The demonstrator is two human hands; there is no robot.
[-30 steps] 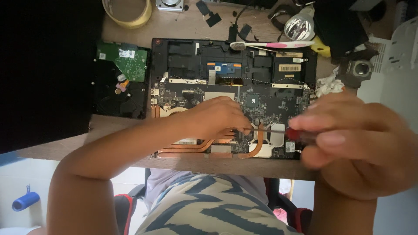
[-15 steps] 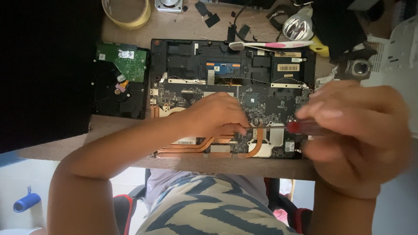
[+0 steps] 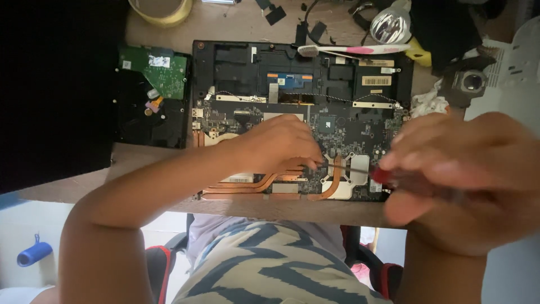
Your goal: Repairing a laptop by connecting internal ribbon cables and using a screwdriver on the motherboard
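Close up, opened laptop [image 3: 298, 118] lying flat on the wooden bench [image 3: 140, 163], left hand [image 3: 281, 146] fingertips pressed together on its copper heat pipes [image 3: 264, 183], right hand [image 3: 467, 169] grip clamped round a red-handled screwdriver [image 3: 382, 175], hard drive [image 3: 152, 101] just beside the laptop.

Shiny copper heat pipes [image 3: 264, 183] cross the matt dark green circuit board [image 3: 349, 126]; bare wooden desk [image 3: 140, 169], glossy red plastic screwdriver handle [image 3: 382, 175].
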